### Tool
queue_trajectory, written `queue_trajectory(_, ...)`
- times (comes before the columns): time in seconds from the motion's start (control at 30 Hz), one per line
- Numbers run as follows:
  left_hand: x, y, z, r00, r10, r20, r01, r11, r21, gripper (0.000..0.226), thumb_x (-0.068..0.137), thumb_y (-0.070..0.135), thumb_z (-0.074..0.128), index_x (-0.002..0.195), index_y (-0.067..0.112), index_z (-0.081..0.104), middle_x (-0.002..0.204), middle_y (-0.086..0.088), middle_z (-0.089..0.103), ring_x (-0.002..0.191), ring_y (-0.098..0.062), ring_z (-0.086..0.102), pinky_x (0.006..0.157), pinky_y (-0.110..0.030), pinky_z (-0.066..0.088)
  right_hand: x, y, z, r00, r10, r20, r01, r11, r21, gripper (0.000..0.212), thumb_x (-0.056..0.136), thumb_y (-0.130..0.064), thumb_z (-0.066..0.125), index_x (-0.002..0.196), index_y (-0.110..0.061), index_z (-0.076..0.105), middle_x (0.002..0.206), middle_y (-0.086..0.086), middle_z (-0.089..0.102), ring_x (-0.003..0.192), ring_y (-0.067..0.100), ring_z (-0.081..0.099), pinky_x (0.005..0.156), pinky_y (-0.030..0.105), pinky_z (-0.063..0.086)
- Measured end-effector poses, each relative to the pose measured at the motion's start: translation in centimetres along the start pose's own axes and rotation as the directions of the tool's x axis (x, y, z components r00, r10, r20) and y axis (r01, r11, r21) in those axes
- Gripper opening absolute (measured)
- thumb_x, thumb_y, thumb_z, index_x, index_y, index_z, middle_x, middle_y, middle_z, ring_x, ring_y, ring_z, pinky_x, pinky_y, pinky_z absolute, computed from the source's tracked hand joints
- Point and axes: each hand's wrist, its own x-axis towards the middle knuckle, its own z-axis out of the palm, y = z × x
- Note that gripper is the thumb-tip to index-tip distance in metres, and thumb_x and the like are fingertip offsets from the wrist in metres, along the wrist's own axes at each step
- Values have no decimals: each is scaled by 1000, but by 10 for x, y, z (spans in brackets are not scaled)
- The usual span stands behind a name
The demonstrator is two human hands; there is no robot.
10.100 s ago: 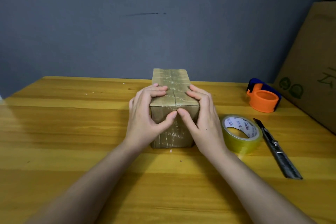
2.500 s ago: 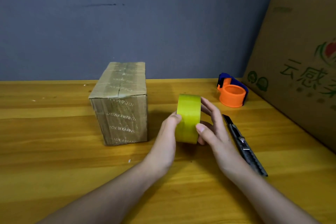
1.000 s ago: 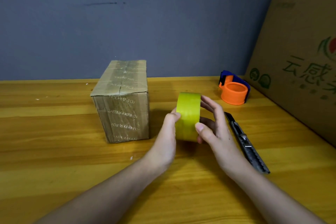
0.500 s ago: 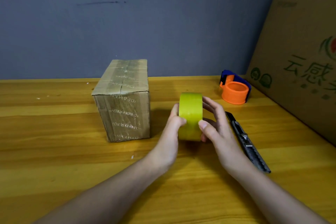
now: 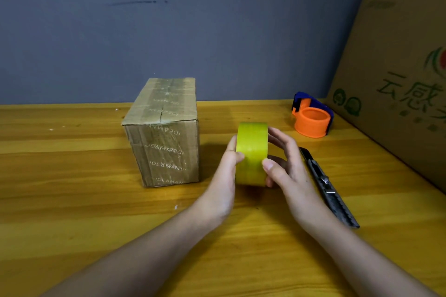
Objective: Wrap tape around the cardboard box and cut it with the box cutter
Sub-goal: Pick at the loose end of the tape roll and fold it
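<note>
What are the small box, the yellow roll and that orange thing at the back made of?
Small box: brown cardboard under glossy clear tape, which shines and wrinkles. Yellow roll: translucent plastic-looking tape with a smooth sheen, gripped by both hands. Orange thing: probably matte moulded plastic, being uniformly coloured.

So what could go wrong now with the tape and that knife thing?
The box cutter lies right beside the right hand, so a careless reach might meet its blade end. The tape roll is held on edge between both hands, away from the cardboard box; if the left hand slips, it could roll off across the table.
</note>
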Motion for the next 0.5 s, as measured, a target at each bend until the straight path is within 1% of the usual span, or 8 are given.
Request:
queue_trajectory(0.07, 0, 0, -1, 1000, -6, -6, 6, 1000, 29, 29, 86, 21, 28, 103, 16, 52, 63, 1, 63, 52, -8, 57, 51, -18, 49, 1, 1, 0, 1000, -1, 1, 1, 1000, -1, 69, 70, -49, 57, 135, -35, 38, 137, -13, 45, 101, 16, 57, 57, 15, 47)
queue_trajectory(0.1, 0, 1, -1, 1000, -14, -3, 14, 999, 37, 29, 92, 17, 24, 100, 18, 53, 61, 3, 63, 51, -7, 57, 50, -17, 49, 1, 1, 0, 1000, -1, 2, 1, 1000, -3, 70, 70, -49, 58, 135, -34, 38, 137, -12, 45, 103, 17, 56, 57, 15, 47)
queue_trajectory(0.17, 1, 1, -1, 1000, -23, -12, 23, 999, 36, 37, 94, 10, 18, 96, 21, 54, 63, 3, 63, 50, -6, 57, 50, -17, 49, 1, 2, 0, 1000, 4, 1, -4, 1000, -3, 71, 70, -49, 58, 136, -34, 37, 137, -12, 44, 105, 19, 56, 57, 15, 47)
queue_trajectory(0.27, 1, 2, 2, 999, -20, -25, 20, 1000, 5, 27, 85, 16, 30, 96, 21, 54, 67, -1, 63, 50, -6, 57, 48, -16, 49, 0, 2, 0, 1000, 6, -7, -6, 1000, -1, 70, 69, -49, 58, 135, -35, 37, 138, -12, 44, 105, 19, 57, 57, 14, 47)
queue_trajectory(0.33, 1, 3, 2, 1000, -17, -24, 17, 1000, -1, 28, 79, 18, 32, 95, 22, 55, 69, 0, 64, 50, -5, 58, 48, -16, 49, 1, 1, 0, 1000, 7, -10, -7, 1000, 4, 70, 68, -49, 58, 134, -36, 38, 137, -12, 44, 104, 18, 56, 57, 14, 47)
queue_trajectory(0.43, 1, 3, 1, 1000, -4, -3, 5, 1000, 5, 34, 70, 21, 30, 93, 21, 54, 59, 5, 65, 48, -5, 58, 48, -15, 48, 1, 2, 1, 1000, 3, -14, -3, 1000, 6, 70, 68, -48, 58, 134, -35, 38, 135, -12, 45, 100, 18, 55, 57, 14, 47)
queue_trajectory(0.5, 2, 3, 0, 1000, 4, 8, -4, 1000, 9, 35, 68, 20, 29, 93, 20, 54, 57, 5, 64, 47, -6, 57, 48, -15, 48, 1, 2, 1, 1000, 2, -11, -2, 1000, 2, 71, 68, -48, 58, 134, -35, 37, 135, -12, 45, 100, 17, 55, 57, 14, 47)
